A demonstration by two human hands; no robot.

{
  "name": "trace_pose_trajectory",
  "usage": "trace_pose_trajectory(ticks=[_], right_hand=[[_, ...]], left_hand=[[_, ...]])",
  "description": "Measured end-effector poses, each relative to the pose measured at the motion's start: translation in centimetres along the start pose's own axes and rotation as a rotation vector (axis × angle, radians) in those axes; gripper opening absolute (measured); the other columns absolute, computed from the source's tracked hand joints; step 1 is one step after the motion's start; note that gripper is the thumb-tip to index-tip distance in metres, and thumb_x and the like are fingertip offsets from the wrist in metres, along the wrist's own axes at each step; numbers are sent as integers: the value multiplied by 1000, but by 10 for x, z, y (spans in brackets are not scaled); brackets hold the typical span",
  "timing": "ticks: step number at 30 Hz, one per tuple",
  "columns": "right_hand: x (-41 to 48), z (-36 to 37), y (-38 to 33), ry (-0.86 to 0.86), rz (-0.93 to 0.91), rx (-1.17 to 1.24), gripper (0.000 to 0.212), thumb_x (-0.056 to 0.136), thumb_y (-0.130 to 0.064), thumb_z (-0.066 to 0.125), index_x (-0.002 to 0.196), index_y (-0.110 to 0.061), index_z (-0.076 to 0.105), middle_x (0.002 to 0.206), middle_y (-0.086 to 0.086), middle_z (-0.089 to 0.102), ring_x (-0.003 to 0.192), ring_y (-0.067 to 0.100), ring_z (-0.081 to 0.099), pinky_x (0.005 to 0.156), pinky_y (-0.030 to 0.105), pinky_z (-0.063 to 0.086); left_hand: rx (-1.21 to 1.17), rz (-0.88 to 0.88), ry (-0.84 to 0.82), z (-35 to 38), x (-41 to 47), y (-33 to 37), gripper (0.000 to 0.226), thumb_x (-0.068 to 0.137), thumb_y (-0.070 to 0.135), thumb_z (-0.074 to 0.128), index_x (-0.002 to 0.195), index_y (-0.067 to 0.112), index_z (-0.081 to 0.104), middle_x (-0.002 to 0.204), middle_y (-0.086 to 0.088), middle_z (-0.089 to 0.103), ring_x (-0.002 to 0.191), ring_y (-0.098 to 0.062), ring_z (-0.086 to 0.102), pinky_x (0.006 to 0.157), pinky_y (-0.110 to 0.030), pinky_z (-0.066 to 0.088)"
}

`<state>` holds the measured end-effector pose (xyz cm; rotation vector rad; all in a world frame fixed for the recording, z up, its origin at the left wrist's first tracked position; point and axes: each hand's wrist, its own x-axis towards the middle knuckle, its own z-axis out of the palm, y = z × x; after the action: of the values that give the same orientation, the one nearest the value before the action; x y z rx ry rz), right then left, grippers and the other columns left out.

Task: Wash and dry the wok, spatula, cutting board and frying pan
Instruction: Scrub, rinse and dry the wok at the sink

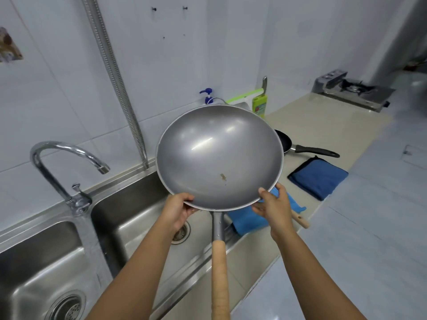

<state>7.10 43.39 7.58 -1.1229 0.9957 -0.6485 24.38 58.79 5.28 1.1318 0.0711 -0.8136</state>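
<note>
A large grey wok (pixel 219 155) with a wooden handle pointing toward me is held tilted up above the right sink basin (pixel 138 218). A small brown stain sits low inside it. My left hand (pixel 178 210) grips the near left rim and my right hand (pixel 273 204) grips the near right rim. A black frying pan (pixel 300 146) lies on the counter behind the wok, partly hidden. A wooden handle end (pixel 301 220) sticks out from under my right hand on a light blue cloth (pixel 247 219). A white board with a green edge (pixel 245 98) leans on the wall.
A chrome faucet (pixel 67 158) stands between the two steel basins. A blue pump bottle (pixel 208 95) and a green bottle (pixel 260 105) stand at the wall. A folded dark blue cloth (pixel 318 176) lies on the beige counter (pixel 323 121). A gas stove (pixel 353 88) sits at the far right.
</note>
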Motion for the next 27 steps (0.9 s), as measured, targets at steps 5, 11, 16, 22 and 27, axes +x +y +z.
trace_pose_trajectory(ticks=[5, 11, 16, 22, 27], right_hand=[[45, -35, -23, 69, -18, -18, 25, 96, -28, 51, 115, -16, 63, 112, 5, 66, 91, 28, 70, 79, 38, 59], [141, -87, -25, 346, -38, -343, 35, 96, -27, 45, 126, -18, 59, 121, 5, 60, 114, 29, 49, 94, 39, 41], [216, -126, -25, 339, 199, -835, 58, 92, -38, 54, 146, -27, 36, 161, 13, 6, 140, 41, 16, 116, 53, 16], [273, -144, -21, 257, 345, -973, 107, 74, -69, 66, 154, -33, 4, 157, 13, -29, 145, 45, -9, 113, 66, -5], [293, -139, -6, 278, 393, -945, 127, 66, -74, 69, 154, -27, -9, 156, 11, -30, 145, 44, -8, 115, 62, 4]], left_hand=[[31, 3, 11, 30, 16, 3, 30, 86, -15, 38, 109, -6, 55, 86, -13, 65, 77, -25, 63, 55, -31, 59], [107, 3, 71, 67, 35, -8, 22, 87, -14, 38, 85, 0, 55, 55, -1, 65, 56, -15, 65, 51, -26, 57], [108, 16, 123, 102, 49, -24, 23, 88, -13, 39, 81, 1, 55, 55, -1, 65, 63, -18, 63, 53, -27, 58], [84, 13, 189, 120, 67, -41, 22, 88, -12, 40, 85, 0, 58, 62, -2, 69, 59, -13, 67, 55, -25, 58], [60, 30, 267, 119, 72, -42, 21, 89, -12, 41, 85, -1, 58, 63, -4, 69, 59, -14, 67, 58, -25, 60]])
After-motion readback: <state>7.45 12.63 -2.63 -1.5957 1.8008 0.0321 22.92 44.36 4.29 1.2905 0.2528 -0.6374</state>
